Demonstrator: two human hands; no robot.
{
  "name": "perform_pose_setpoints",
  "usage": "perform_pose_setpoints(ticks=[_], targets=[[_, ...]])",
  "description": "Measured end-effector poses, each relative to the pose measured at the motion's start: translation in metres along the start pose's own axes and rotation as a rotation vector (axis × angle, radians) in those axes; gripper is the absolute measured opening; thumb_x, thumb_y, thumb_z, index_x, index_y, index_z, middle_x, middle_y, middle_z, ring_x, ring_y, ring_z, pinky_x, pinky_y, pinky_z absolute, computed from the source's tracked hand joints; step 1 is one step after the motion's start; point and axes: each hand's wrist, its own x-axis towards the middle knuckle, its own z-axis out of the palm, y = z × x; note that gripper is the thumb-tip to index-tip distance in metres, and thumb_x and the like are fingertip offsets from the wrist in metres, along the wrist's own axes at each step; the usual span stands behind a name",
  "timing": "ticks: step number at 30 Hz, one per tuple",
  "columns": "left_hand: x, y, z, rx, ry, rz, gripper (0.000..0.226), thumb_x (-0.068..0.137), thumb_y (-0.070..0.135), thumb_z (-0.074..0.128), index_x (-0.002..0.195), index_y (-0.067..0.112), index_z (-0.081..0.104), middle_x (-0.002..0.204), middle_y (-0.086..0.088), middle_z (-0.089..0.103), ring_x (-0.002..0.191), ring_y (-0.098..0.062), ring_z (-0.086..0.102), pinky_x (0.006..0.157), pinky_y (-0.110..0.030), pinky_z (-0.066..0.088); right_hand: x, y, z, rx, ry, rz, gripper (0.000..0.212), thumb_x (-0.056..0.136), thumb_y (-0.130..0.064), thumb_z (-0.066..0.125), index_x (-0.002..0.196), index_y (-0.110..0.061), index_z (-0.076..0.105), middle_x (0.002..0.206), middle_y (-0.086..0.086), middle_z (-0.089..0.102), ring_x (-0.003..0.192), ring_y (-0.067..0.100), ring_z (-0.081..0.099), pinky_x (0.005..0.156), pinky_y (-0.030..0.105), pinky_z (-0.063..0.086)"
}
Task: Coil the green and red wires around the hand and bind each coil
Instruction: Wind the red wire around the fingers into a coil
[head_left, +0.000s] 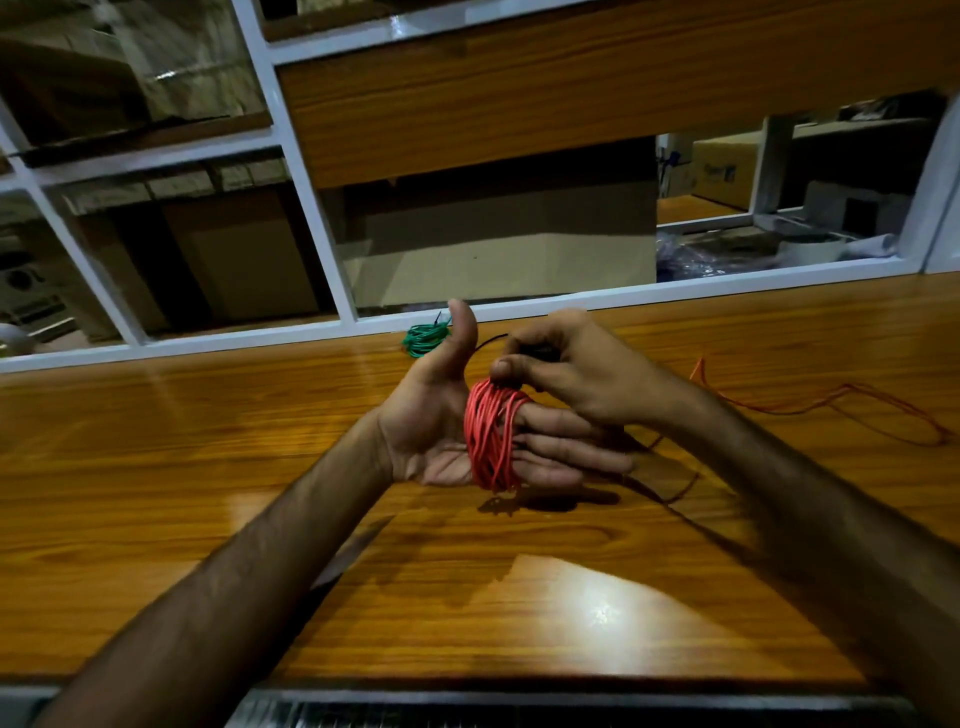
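Reflecting a bright patch of light, a glossy wood-grain tabletop (467, 597) is stretching away from the viewer, and above it the left hand (441, 426) is lying palm up with thumb raised and fingers straight, a thick bundle of smooth red wire (491, 436) looped round those fingers. The right hand (576, 364) is curling over the top of the coil, thumb and fingertips pinching a thin black tie (488, 342) against the strands, while loose red wire is trailing in slack curves to the right. Farther back, a small bound green coil (425, 339) is resting beside a white-framed shelf (311, 208) of cardboard boxes.
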Motion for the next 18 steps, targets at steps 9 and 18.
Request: perform_pose_setpoints(ticks=[9,18], targets=[[0.011,0.01,0.01,-0.03,0.04,0.354,0.138,0.071,0.105,0.026,0.168,0.008,0.01,0.172,-0.028,0.008,0.16,-0.044,0.006,0.132,-0.046,0.003,-0.009,0.025,0.004,-0.15,-0.152,0.186,0.024,0.104,-0.017,0.052,0.125,-0.02,0.063,0.116,-0.024,0.059,0.107,0.001,0.058,0.098,0.026,0.048],[0.01,0.018,-0.014,-0.063,0.554,0.826,0.121,0.075,0.088,0.052,0.157,0.001,0.04,0.159,-0.03,0.043,0.149,-0.045,0.041,0.128,-0.05,0.029,-0.002,0.009,0.026,-0.285,-0.165,0.156,0.03,0.105,-0.035,0.052,0.081,-0.024,0.064,0.073,-0.011,0.065,0.066,0.001,0.061,0.059,0.021,0.044]])
